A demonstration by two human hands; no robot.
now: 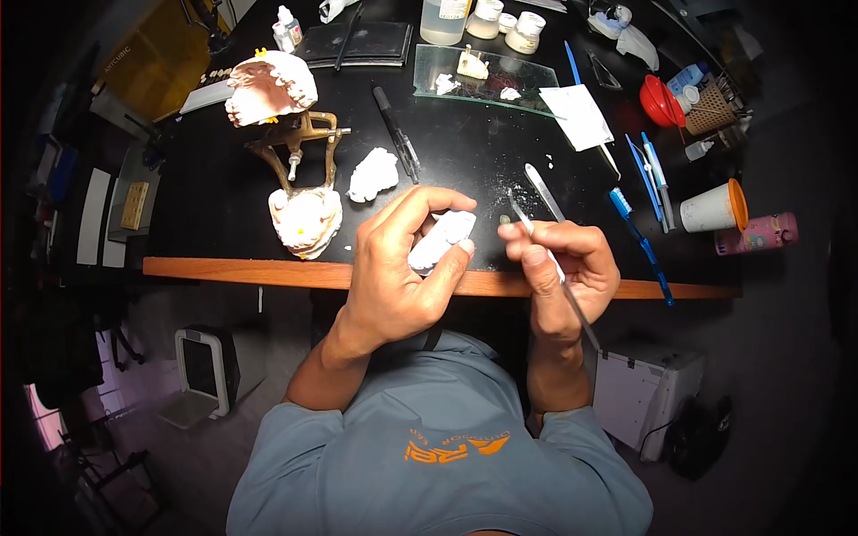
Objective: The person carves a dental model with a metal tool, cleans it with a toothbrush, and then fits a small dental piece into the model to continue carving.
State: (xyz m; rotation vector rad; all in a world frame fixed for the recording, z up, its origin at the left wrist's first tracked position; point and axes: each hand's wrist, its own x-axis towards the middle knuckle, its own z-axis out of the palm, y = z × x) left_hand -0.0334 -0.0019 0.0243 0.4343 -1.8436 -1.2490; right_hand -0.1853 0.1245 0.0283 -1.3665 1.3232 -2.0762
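Observation:
My left hand [386, 268] is closed round a white plaster piece [440, 243], thumb and fingers on its sides, just above the table's wooden front edge. To the right, my right hand [574, 272] pinches a slim metal carving tool [581, 317] like a pencil. Its tip points up and left over the black tabletop, apart from the plaster. White crumbs [511, 198] lie scattered around that tip, and a second metal tool [542, 189] rests just beyond. Left of my hands stands a hinged brass dental articulator [323, 147] with an upper cast [277, 85] and a lower cast [306, 223].
A crumpled white lump [373, 174] and a black pen [396, 134] lie beyond my left hand. Farther back is a glass slab [483, 94] with small pieces. To the right are a blue toothbrush [639, 237], a white cup [706, 213] and a red bowl [657, 103].

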